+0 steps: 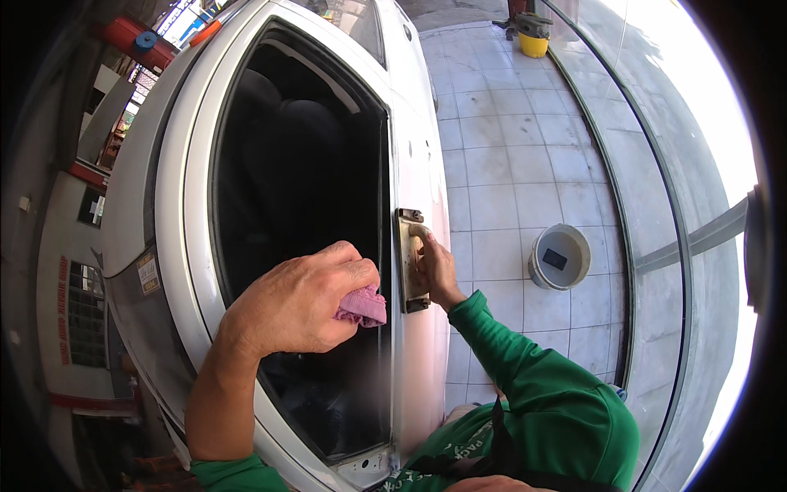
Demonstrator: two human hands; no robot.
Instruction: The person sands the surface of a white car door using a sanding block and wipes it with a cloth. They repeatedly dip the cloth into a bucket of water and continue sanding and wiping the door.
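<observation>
Pink cloth (361, 306) in left hand (299, 299); right hand (436, 269) grips door handle (411, 261).

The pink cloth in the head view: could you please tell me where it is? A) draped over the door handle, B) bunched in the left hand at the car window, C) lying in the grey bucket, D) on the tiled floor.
B: the pink cloth is bunched in the left hand against the car window.
</observation>
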